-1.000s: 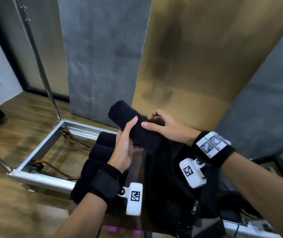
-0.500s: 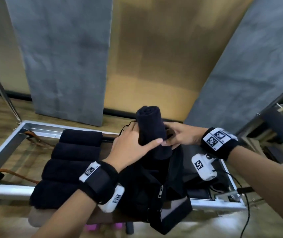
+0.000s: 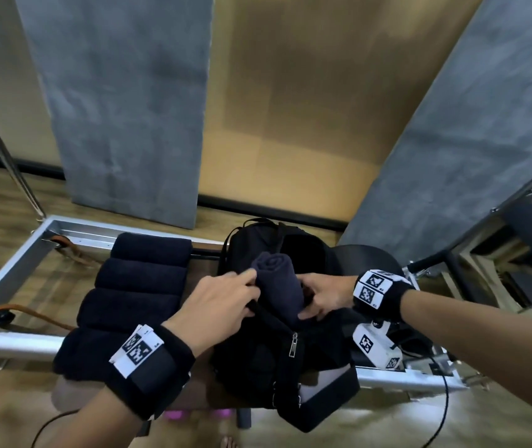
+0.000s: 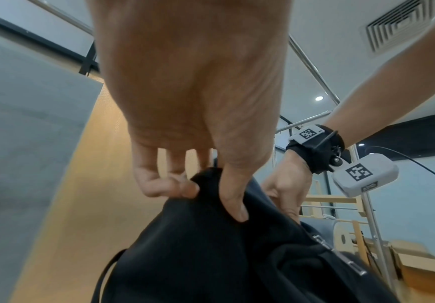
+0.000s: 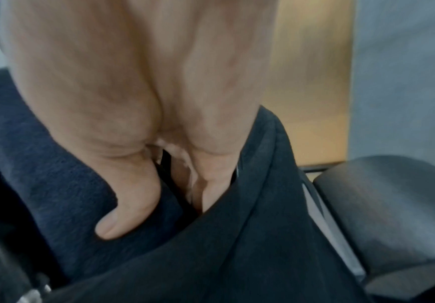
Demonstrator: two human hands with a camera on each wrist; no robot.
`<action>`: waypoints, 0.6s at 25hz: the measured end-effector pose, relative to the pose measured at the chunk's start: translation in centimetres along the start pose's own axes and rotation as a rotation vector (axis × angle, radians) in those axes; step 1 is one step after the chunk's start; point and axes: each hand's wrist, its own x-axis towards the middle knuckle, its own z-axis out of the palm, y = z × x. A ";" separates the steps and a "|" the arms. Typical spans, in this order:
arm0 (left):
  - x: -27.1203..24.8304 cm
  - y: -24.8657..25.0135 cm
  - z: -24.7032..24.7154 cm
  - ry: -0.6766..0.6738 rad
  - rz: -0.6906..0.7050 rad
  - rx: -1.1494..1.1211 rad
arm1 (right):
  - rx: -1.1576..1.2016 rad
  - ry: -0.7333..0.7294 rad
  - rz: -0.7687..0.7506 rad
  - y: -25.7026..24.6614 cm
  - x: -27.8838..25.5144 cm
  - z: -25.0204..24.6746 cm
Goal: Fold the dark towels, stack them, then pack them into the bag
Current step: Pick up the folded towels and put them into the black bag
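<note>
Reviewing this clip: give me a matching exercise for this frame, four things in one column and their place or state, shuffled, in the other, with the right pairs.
Things:
1. rolled towel
2. four rolled towels
3. left hand
4. zipper pull

Places or states:
A. lying side by side left of the backpack
B. hanging on the backpack's front
C. standing on end in the backpack's mouth
D. pinching the backpack's fabric edge

Pairs: 1-C, 2-A, 3-D, 4-B

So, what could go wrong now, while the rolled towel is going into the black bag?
The rolled dark navy towel stands only partly inside the soft black backpack; it may unroll or catch on the opening. The left hand only pinches the fabric edge, so that grip might slip and the mouth close. The four rolled dark towels still wait beside it; space looks tight.
</note>
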 end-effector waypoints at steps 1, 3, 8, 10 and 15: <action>0.1 0.0 -0.2 0.036 -0.030 0.046 | -0.073 -0.052 0.025 0.1 0.0 0.0; 0.4 0.2 -0.7 0.072 -0.073 0.089 | -0.226 -0.129 0.074 -0.1 0.4 0.0; 0.9 0.8 -1.3 0.099 -0.137 0.098 | -0.585 -0.230 0.149 -2.0 1.8 -0.3; 0.9 1.0 -1.6 0.124 -0.136 0.080 | -0.777 -0.245 0.140 -2.4 2.4 0.2; 0.7 1.7 -1.8 0.149 -0.043 0.001 | -1.092 -0.087 0.083 -1.0 4.1 2.9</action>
